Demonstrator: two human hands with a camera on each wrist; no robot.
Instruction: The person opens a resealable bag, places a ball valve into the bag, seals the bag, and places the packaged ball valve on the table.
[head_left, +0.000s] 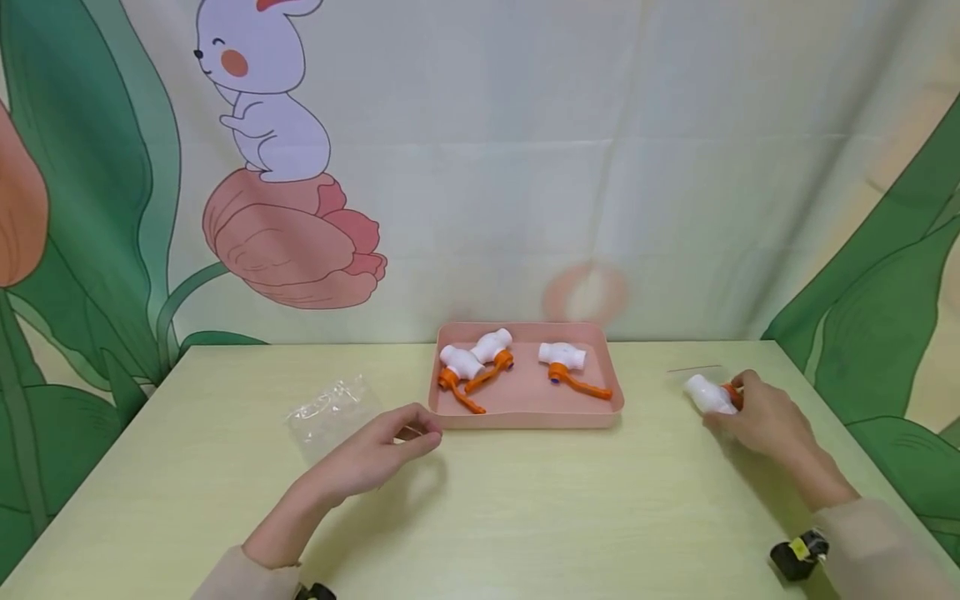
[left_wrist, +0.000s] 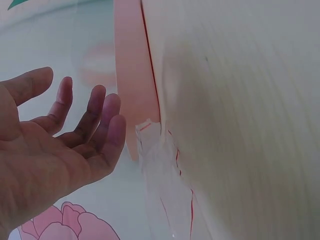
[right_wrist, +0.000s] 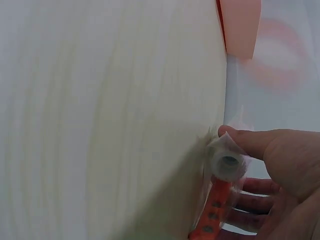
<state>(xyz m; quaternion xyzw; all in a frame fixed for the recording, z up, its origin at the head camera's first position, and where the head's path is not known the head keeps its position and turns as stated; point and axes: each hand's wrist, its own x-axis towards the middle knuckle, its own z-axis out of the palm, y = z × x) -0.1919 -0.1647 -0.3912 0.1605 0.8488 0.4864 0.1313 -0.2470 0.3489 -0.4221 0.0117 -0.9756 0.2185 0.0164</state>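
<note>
A white plastic valve with an orange handle (head_left: 711,393) lies on its side on the table at about four o'clock from the pink tray, well apart from it. It appears wrapped in a clear plastic bag. In the right wrist view its round open end (right_wrist: 229,162) faces the camera, with the orange handle below it. The right hand (head_left: 765,417) grips it, thumb on top, fingers behind.

Left hand (left_wrist: 55,145) seen palm-up, fingers (left_wrist: 95,107) straight and spread, nothing held. Pale wood-grain bench (left_wrist: 240,125) fills right side. Pink tray (left_wrist: 132,65) seen edge-on beyond fingertips. Crumpled clear plastic bag (left_wrist: 162,175) lies on bench just beside hand, near tray.
</note>
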